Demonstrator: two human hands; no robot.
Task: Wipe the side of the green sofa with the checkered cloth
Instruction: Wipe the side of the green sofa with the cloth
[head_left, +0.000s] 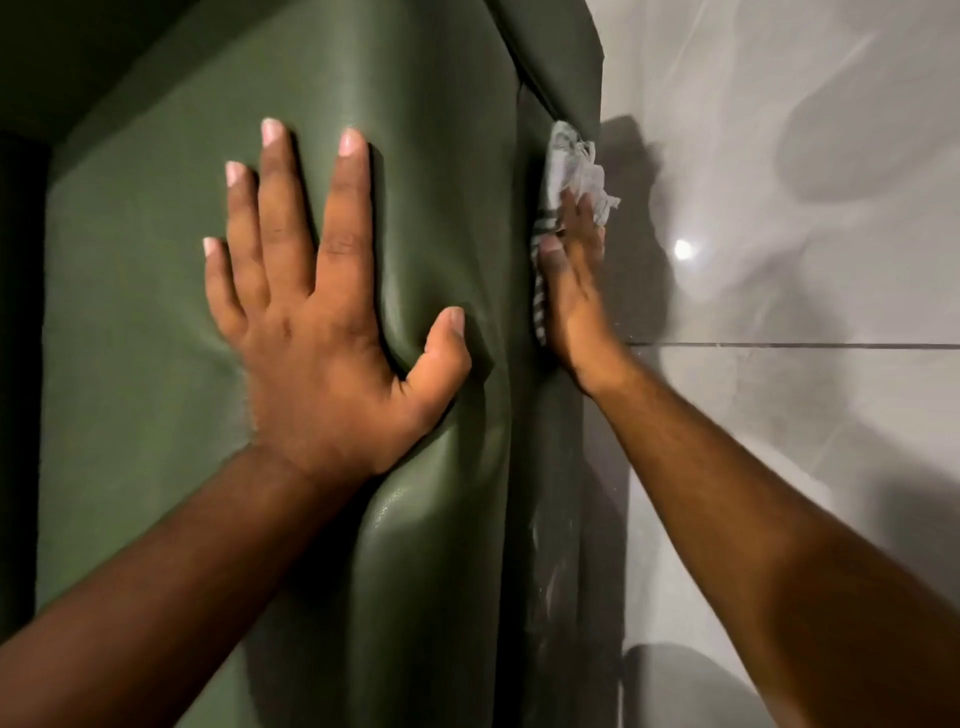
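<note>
The green leather sofa (156, 312) fills the left and middle of the head view, seen from above. My left hand (317, 312) lies flat on its padded top, fingers spread, and dents the leather. My right hand (571, 291) presses the checkered cloth (569, 161) against the sofa's narrow outer side, at the right edge. The cloth is pale with dark stripes; it bunches above my fingers and a strip of it shows under my palm. White smears mark the sofa's side lower down.
Glossy grey floor tiles (805, 467) lie to the right of the sofa, with a grout line, a light's reflection and my shadows on them. A dark gap runs along the far left edge.
</note>
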